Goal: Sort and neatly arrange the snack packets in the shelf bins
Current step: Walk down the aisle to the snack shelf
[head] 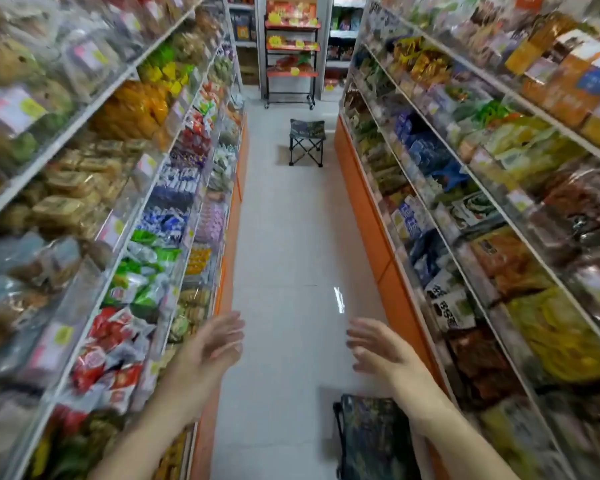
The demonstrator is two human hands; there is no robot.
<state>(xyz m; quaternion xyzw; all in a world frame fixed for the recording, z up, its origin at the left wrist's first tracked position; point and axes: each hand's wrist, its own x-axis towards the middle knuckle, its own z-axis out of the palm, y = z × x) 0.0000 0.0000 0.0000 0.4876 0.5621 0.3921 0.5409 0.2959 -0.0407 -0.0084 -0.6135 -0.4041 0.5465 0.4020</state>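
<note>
I stand in a shop aisle between two long shelf units full of snack packets in clear bins. My left hand (211, 344) and my right hand (378, 348) are both held out over the white floor, fingers straight and spread, holding nothing. Red and white packets (108, 355) fill a bin on the left shelf (94, 317) just beside my left forearm, with green packets (142, 271) in the bin above. On the right shelf (478, 282), dark brown packets (478, 362) and yellow packets (555, 341) sit nearest my right arm. The picture is blurred.
A dark folding stool (371, 441) stands on the floor under my right forearm. A second folding stool (307, 142) stands further down the aisle. A red wheeled display rack (291, 53) closes the aisle's far end. Orange base panels (371, 216) line both shelf units.
</note>
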